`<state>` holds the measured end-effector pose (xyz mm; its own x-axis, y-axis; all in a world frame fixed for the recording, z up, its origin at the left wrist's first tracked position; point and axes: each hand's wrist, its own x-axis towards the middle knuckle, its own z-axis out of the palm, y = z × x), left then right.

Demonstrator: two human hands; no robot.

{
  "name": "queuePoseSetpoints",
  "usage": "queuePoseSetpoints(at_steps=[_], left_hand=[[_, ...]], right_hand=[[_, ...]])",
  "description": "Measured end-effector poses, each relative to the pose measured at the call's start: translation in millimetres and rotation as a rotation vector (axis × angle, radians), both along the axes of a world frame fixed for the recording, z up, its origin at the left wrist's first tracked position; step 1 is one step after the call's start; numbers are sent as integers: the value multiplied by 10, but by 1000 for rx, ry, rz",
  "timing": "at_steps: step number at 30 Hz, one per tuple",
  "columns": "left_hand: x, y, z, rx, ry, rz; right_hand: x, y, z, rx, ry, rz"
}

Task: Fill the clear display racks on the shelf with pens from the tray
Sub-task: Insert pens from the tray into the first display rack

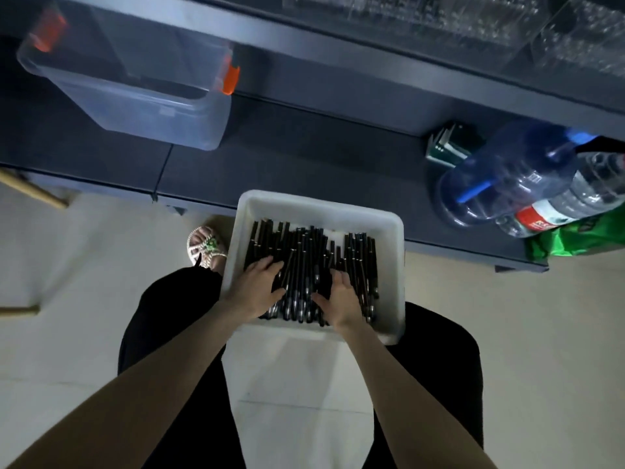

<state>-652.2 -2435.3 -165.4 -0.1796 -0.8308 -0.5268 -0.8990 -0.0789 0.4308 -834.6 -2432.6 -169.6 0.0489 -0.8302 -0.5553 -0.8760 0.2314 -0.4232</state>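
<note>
A white tray (389,228) sits low in front of me, partly against the dark shelf's lower board, holding several black pens (311,252) laid lengthwise. My left hand (258,287) lies flat on the left side of the pile, fingers spread and straight. My right hand (341,297) rests on the pens to the right, fingers slightly bent over them; I cannot see a pen pinched. The clear display racks (456,18) stand on the upper shelf at the top right, blurred.
A clear storage bin (142,103) with orange clips sits on the lower board at left. Large blue water bottles (507,170), a labelled bottle and a green bag (581,238) crowd the right. Pale floor tiles lie around my legs.
</note>
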Motion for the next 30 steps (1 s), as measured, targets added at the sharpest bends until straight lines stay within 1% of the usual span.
queuePoseSetpoints(at_steps=[4, 8, 13, 17, 21, 24, 27, 30], left_hand=[[-105, 40, -100, 9, -66, -23], [-138, 56, -117, -4, -80, -8], [-115, 56, -47, -28, 28, 77], [-132, 76, 132, -104, 133, 181], [-107, 125, 374, -138, 243, 243], [-86, 136, 610, -179, 312, 221], [-103, 82, 880, -144, 460, 257], [-124, 10, 1212, -175, 675, 374]], right_hand=[[73, 12, -140, -8, 65, -14], [84, -32, -159, -42, 49, -85], [10, -16, -97, -115, -128, -230], [-51, -53, 114, -155, -261, -345], [-75, -46, 344, -158, -301, -344], [-101, -40, 550, -232, -345, -317], [-89, -77, 817, -331, -380, -283], [-42, -139, 1150, -378, -480, -308]])
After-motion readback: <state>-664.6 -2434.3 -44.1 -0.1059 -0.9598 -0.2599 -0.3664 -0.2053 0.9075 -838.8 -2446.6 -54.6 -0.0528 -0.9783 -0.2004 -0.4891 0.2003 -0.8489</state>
